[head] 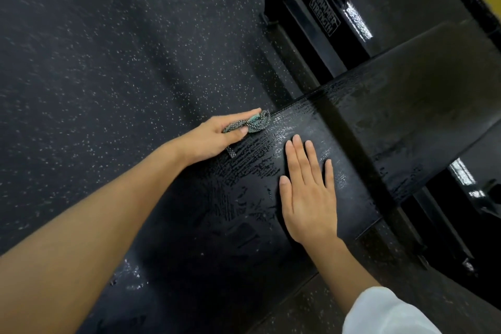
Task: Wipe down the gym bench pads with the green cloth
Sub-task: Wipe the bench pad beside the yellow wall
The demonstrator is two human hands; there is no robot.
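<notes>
Checking the left hand (214, 135) first: what is the finger state? (Inspector)

Fingers and thumb are curled round the green cloth (253, 122), which is bunched in the grip. One strip of the cloth hangs out below the palm. (Operator)

Location of the cloth? (Inspector)

At the left edge of the near pad (217, 225), close to that pad's far corner and touching the pad surface. The heel of the hand lies over the edge, partly above the floor (95, 62). (Operator)

Right hand (309, 192)? (Inspector)

Laid flat, palm down, on the same pad, to the right of the cloth and apart from it. All four fingers are straight and close together, and the thumb lies alongside, slightly apart. It holds nothing. A white sleeve (385, 312) covers the arm nearer the camera. (Operator)

Pad surface condition? (Inspector)

Black, with glossy streaks (244, 168) between the two hands and nearer the camera. A dark gap (341, 127) separates the near pad from the far pad (420, 84), which shows fine glossy speckling along its near part. (Operator)

Surroundings? (Inspector)

A black frame (295, 35) stands beyond the pads and carries a label (324, 15) reading HAMMER STRENGTH. The floor is dark rubber with pale flecks. (Operator)
</notes>
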